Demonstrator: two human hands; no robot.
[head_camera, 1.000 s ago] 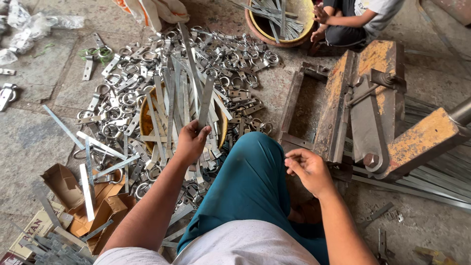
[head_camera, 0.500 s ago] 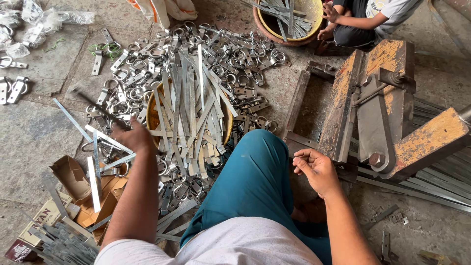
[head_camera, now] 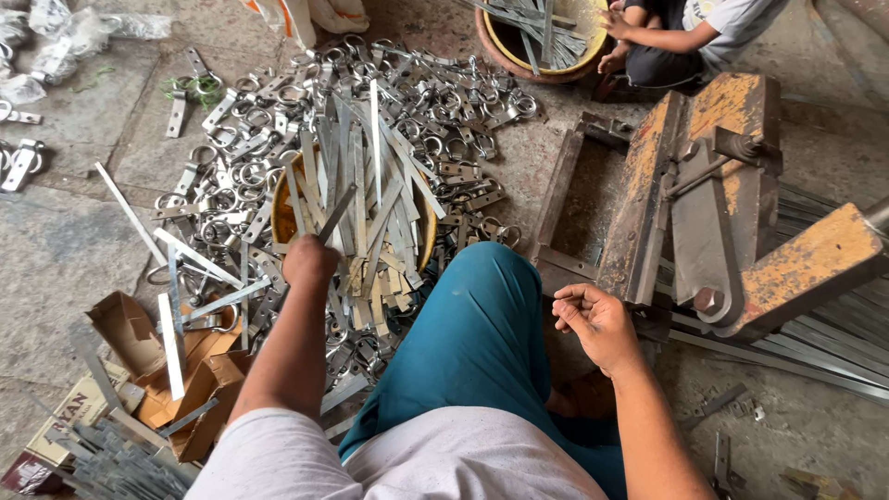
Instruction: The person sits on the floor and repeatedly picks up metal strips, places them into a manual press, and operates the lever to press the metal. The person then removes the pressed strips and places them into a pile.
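Flat grey metal strip (tilted upward) over the strip pile.

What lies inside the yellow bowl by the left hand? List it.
The yellow bowl is heaped with flat metal strips that spill over its rim. The left hand grips one strip above it. The bowl's bottom, and anything beneath the strips, is covered.

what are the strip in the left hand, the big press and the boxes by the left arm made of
Strip in the left hand: thin bright metal, likely plated steel, going by its silvery sheen. Press: heavy steel, with worn yellow paint and rust. Boxes: brown cardboard, torn and creased.
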